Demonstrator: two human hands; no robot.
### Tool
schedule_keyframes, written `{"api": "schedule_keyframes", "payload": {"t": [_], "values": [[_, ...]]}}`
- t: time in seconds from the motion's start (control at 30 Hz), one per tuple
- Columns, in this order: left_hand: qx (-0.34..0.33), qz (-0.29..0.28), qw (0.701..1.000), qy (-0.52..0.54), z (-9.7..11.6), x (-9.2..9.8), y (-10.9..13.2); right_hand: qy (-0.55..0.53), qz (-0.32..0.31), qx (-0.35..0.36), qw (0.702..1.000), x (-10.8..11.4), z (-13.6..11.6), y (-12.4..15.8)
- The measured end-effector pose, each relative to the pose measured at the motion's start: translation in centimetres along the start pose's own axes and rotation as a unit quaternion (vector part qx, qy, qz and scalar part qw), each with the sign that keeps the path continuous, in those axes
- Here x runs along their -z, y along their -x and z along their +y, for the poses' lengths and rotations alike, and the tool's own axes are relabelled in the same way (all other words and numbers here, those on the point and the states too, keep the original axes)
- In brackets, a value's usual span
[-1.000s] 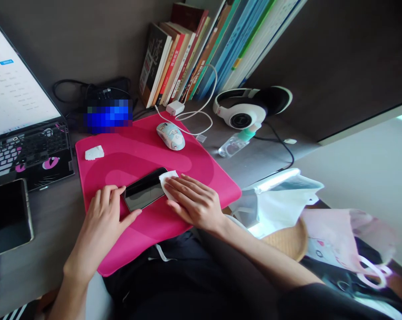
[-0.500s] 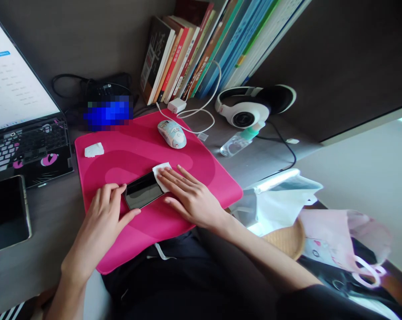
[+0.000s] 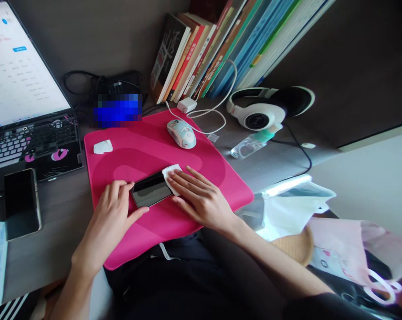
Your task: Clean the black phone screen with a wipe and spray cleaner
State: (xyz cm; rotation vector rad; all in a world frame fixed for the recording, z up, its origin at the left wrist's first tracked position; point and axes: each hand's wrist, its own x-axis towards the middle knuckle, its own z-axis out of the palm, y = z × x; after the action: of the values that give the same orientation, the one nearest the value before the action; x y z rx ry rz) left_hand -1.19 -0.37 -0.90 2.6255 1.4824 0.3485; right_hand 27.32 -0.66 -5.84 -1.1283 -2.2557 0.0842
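A black smartphone [image 3: 150, 191] lies face up on a pink desk mat [image 3: 121, 242]. My left hand [image 3: 109, 218] grips its left end, thumb along the near edge and fingers at the far left corner. Over the phone's right end is a folded white tissue [image 3: 170, 170], partly hidden under my right hand [image 3: 202, 200]. That hand lies flat, its fingers stretched out and pressing on the tissue. Another white tissue piece [image 3: 102, 146] rests near the mat's far left corner. A patterned mouse [image 3: 181, 134] sits at the back of the mat.
At left are a laptop [image 3: 27, 102] and a second phone [image 3: 21, 203]. Behind the mat stand books [image 3: 194, 53] and a white charger [image 3: 186, 105] with its cable. Headphones [image 3: 267, 113] and a clear spray bottle [image 3: 249, 146] lie right, bags [image 3: 340, 244] below.
The camera view has shifted, so everything appears a little farther right. Both hands, the phone and the tissue keep nearly the same places on the mat.
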Motion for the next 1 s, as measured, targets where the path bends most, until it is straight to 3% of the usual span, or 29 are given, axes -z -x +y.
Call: {"api": "schedule_keyframes", "payload": {"t": [0.27, 0.6, 1.0], "values": [[-0.005, -0.005, 1.000, -0.017, 0.0, -0.3, 0.2, 0.000, 0.037, 0.069, 0.997, 0.1, 0.1, 1.1], [-0.007, -0.012, 1.000, -0.023, 0.1, 0.0, 0.1, 0.016, -0.094, 0.048, 0.994, 0.4, 0.0, -0.8], [-0.012, 0.001, 0.999, -0.045, 0.1, -0.2, 0.2, 0.017, -0.091, 0.031, 0.995, 0.1, -0.5, -1.5]]}}
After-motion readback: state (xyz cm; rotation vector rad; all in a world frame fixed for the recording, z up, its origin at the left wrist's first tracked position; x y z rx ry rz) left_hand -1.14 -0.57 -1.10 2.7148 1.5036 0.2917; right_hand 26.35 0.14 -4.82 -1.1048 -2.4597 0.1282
